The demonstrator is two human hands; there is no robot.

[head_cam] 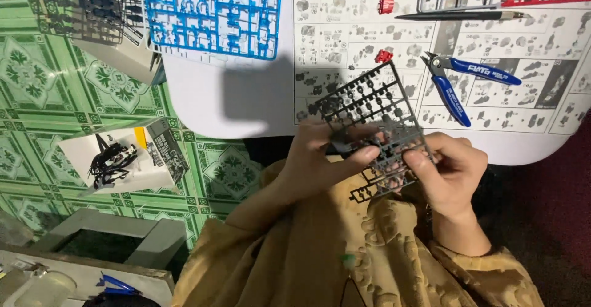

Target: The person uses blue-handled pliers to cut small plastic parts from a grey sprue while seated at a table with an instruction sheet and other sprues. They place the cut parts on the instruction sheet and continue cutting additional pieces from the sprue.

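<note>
Both hands (381, 165) pinching grey sprue (375, 122)

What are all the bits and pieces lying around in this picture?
Grey parts frame: one, dark grey, held in both hands at centre.
Blue parts frame: one, blue, top left of centre.
Dark parts frame: one, black, top left corner.
Instruction sheet: one, white with grey pictures, top.
Cutters: one pair, blue handles, on the sheet at right.
Red pieces: two, small, on the sheet.
Craft knife: one, dark, top right.
Model box: one, white, left on the green floor.
Left hand: pinching the frame.
Right hand: pinching the frame.
</note>
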